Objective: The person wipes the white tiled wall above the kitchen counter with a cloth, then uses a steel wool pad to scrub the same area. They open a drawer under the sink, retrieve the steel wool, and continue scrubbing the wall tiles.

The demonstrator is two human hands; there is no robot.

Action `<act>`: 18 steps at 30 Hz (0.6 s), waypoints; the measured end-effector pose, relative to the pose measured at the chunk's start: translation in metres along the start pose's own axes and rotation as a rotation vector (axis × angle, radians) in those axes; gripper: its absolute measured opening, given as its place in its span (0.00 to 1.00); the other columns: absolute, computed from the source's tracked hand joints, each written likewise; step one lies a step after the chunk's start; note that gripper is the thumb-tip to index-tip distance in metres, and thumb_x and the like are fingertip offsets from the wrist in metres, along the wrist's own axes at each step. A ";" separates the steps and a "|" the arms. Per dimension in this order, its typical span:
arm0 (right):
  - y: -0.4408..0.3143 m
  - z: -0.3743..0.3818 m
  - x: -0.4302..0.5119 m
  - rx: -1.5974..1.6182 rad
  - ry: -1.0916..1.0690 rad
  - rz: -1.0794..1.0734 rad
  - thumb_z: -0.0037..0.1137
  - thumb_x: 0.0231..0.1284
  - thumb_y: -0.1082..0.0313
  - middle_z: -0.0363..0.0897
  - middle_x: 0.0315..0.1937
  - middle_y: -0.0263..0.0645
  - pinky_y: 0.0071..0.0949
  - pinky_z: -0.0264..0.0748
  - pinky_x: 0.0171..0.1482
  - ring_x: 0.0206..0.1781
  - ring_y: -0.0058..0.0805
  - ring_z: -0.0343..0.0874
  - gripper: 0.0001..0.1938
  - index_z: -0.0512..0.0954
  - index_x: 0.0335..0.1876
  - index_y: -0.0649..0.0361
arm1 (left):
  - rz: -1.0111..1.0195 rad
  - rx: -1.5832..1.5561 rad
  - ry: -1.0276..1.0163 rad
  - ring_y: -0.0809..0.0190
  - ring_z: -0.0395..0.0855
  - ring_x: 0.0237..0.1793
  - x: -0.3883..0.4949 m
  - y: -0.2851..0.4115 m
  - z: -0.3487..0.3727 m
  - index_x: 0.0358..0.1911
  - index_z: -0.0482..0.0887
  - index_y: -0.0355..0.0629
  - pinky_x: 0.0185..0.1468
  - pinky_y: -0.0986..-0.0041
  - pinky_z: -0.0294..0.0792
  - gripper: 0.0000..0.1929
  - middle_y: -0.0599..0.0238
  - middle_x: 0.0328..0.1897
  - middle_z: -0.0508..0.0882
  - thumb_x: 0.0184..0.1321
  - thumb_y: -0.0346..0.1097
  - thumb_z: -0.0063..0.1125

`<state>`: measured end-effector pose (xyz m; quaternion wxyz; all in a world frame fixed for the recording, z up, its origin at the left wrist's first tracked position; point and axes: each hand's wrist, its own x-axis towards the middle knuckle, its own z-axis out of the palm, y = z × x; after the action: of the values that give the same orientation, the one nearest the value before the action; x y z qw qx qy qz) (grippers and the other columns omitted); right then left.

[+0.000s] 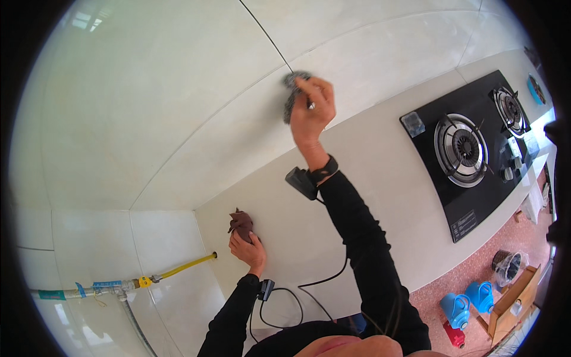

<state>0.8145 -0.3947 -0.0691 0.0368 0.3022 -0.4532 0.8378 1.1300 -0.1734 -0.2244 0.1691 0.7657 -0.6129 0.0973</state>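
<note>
My right hand (314, 109) grips a grey scouring pad (291, 107), which looks like steel wool, and holds it against the pale wall tiles (214, 80). The pad sits where a dark vertical joint meets a horizontal one. Lower down, my left hand (249, 251) rests on the beige countertop (352, 147), its fingers around a bunched brown cloth (241, 223). Each wrist wears a black strap with a small box and a cable.
A black gas hob (464, 201) with two burners is set into the counter at right. A yellow gas hose (187, 265) enters through the side wall at left. On the floor stand blue jugs (456, 310), a lined bin (507, 267) and a wooden stool (513, 308).
</note>
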 end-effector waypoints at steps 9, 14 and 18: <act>-0.008 0.023 -0.105 0.025 -0.525 -0.198 0.59 0.33 0.85 0.77 0.36 0.27 0.29 0.74 0.33 0.36 0.31 0.75 0.21 0.86 0.35 0.49 | 0.036 -0.007 0.003 0.41 0.68 0.62 0.004 -0.004 -0.001 0.60 0.71 0.36 0.61 0.49 0.61 0.27 0.49 0.63 0.74 0.62 0.45 0.56; 0.016 -0.003 -0.039 -0.069 -0.032 0.074 0.56 0.36 0.90 0.81 0.35 0.36 0.30 0.76 0.40 0.41 0.36 0.78 0.22 0.86 0.37 0.53 | -0.001 -0.011 0.025 0.41 0.69 0.61 0.000 -0.006 0.003 0.60 0.71 0.36 0.60 0.49 0.61 0.27 0.49 0.62 0.74 0.61 0.45 0.58; -0.020 0.039 -0.101 0.023 -0.259 -0.170 0.56 0.35 0.89 0.79 0.36 0.33 0.28 0.75 0.37 0.38 0.33 0.77 0.23 0.87 0.37 0.51 | 0.008 -0.022 0.035 0.41 0.69 0.61 0.003 -0.005 0.002 0.60 0.71 0.37 0.60 0.49 0.61 0.28 0.49 0.61 0.74 0.60 0.45 0.57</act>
<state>0.9219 -0.3919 -0.0937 0.0452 0.4453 -0.4175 0.7908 1.1354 -0.1756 -0.2261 0.1877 0.7596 -0.6138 0.1047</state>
